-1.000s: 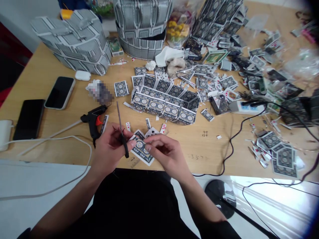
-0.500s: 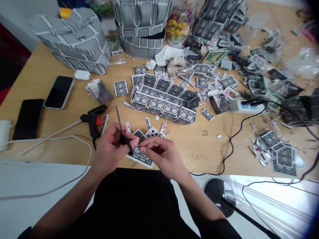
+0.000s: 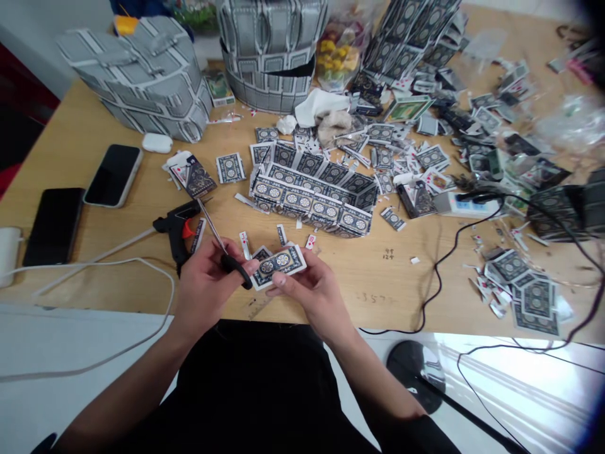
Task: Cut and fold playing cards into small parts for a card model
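My left hand [image 3: 205, 280] is closed around black-handled scissors [image 3: 231, 261], whose blades point up and to the left. My right hand [image 3: 314, 287] grips a patterned playing card [image 3: 278, 265], thumb on its decorated back. The card's left end meets my left fingertips beside the scissor handle. Part of another playing card [image 3: 261, 253] shows on the table behind the held one. Cut card strips lie just beyond my hands, among them a red-marked strip [image 3: 310, 242]. Farther back stands an open box folded from cards [image 3: 312, 192].
A black glue gun [image 3: 176, 230] and two phones [image 3: 112, 175] lie on the left. Woven card pieces [image 3: 142, 79] stand at the back left. Card scraps crowd the back right around a power strip [image 3: 466, 203]. A black cable [image 3: 437, 271] runs down over the table's front edge.
The right hand has lifted a card off the table and turned its patterned back upward. The scissors have tilted farther left in my left hand.
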`<move>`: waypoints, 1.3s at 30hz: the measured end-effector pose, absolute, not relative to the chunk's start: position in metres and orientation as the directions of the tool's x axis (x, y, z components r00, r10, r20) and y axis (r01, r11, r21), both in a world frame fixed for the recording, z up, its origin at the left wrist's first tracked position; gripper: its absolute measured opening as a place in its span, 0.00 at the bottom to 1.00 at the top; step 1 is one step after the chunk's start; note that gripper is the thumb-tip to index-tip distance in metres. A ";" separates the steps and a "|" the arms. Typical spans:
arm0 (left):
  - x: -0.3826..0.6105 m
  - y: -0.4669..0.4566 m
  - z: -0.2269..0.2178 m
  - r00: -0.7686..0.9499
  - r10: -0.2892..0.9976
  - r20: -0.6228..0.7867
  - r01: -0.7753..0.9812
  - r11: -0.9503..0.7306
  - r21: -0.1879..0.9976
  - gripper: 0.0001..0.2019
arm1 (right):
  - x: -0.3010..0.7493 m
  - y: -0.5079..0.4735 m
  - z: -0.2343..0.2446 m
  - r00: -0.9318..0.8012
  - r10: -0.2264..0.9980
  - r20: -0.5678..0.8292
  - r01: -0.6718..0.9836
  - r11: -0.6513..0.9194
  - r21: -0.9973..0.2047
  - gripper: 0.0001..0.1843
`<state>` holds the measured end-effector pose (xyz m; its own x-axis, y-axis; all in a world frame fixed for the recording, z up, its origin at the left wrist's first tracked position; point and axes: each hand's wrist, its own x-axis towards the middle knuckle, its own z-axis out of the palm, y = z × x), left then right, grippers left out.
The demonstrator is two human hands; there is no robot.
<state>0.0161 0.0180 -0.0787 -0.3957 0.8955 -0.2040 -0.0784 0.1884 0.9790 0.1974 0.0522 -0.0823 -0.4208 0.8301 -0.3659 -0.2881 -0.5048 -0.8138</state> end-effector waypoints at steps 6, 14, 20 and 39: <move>0.018 0.014 -0.075 -0.288 0.933 -0.217 -0.066 0.207 0.976 0.11 | 0.185 0.044 -0.088 -0.432 0.821 -0.375 -0.352 -0.536 -0.768 0.15; -0.009 0.004 -0.074 -0.126 0.968 -0.215 0.320 0.245 0.915 0.16 | 0.197 0.056 -0.081 -0.344 0.858 -0.382 -0.358 -0.496 -0.791 0.12; -0.010 -0.004 -0.074 -0.092 0.949 -0.302 0.444 0.310 0.841 0.22 | 0.198 0.058 -0.081 -0.324 0.862 -0.390 -0.358 -0.493 -0.793 0.14; -0.006 -0.014 -0.065 -0.008 0.983 -0.182 0.545 0.157 0.824 0.16 | 0.199 0.062 -0.074 -0.249 0.915 -0.318 -0.302 -0.385 -0.872 0.15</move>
